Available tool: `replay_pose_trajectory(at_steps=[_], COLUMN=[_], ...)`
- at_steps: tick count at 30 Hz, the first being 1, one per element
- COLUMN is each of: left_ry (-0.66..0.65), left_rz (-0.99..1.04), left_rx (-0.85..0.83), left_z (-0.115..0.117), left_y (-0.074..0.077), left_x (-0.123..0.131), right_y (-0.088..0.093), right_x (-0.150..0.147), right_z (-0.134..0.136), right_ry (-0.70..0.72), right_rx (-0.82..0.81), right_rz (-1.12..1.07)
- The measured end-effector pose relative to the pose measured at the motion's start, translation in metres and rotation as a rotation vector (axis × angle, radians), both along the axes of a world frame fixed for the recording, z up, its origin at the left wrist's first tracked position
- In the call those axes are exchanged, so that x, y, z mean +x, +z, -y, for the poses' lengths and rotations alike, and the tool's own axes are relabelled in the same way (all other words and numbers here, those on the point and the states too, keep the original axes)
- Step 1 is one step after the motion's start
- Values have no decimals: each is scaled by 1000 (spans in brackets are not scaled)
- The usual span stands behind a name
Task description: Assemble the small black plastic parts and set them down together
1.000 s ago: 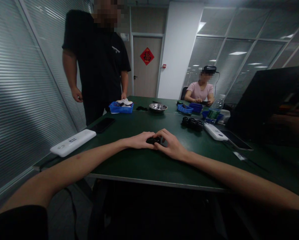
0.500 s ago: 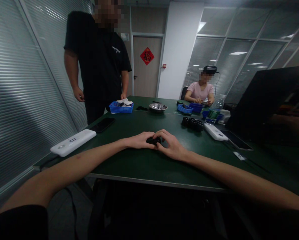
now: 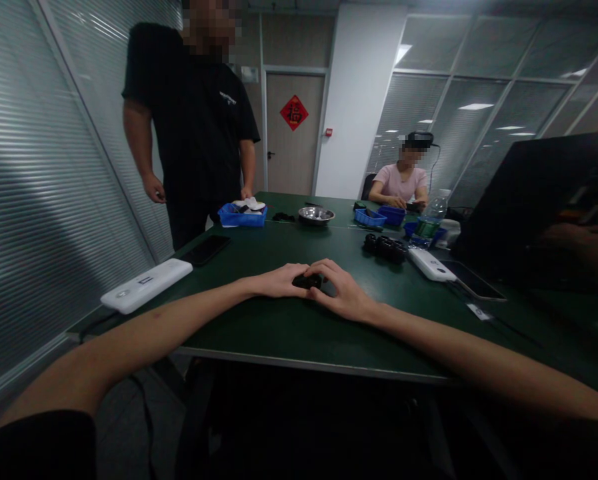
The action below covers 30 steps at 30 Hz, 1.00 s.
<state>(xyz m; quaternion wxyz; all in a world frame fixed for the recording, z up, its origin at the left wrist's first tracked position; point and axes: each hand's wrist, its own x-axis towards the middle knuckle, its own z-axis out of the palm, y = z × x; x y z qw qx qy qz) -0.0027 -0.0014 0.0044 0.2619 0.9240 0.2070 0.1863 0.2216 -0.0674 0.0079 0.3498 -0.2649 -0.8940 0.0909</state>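
Both hands meet over the middle of the green table (image 3: 279, 327). Between them is a small black object (image 3: 305, 282), partly covered by fingers, its kind not clear. My left hand (image 3: 279, 280) is closed on its left side, thumb at the near edge and fingers at the far edge. From the right, my right hand (image 3: 343, 291) curves over the object's right end, with bent fingers on top and the thumb in front. The fingertips of the two hands touch or nearly touch.
White power banks lie left (image 3: 147, 285) and right (image 3: 431, 265), near a black phone (image 3: 207, 250) and a tablet (image 3: 471, 279). Beyond are black parts (image 3: 385, 247), a metal bowl (image 3: 316, 215), a blue basket (image 3: 243, 216) and a bottle (image 3: 430, 223). One person stands; another sits.
My hands stay in nearly the same place around the black object, with only a slight shift of the right thumb and fingers. The standing person has shifted slightly left.
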Motion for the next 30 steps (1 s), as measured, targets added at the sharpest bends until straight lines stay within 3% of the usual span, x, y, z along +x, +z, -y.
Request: replay_pose_trajectory(at_steps=[4, 9, 15, 21, 30], left_ry=[4, -5, -5, -1, 7], left_rz=[-17, 7, -15, -4, -12], left_rx=[4, -2, 0, 10, -12], left_z=[0, 2, 2, -3, 3], left_y=[0, 2, 2, -3, 3], left_x=[0, 1, 0, 1, 2], right_y=[0, 1, 0, 1, 1], right_x=[0, 0, 0, 1, 1], right_z=[0, 2, 1, 1, 1], right_ry=[-45, 8, -64, -7, -36], right_rx=[-3, 7, -2, -2, -2], right_rz=[-8, -3, -15, 7, 7])
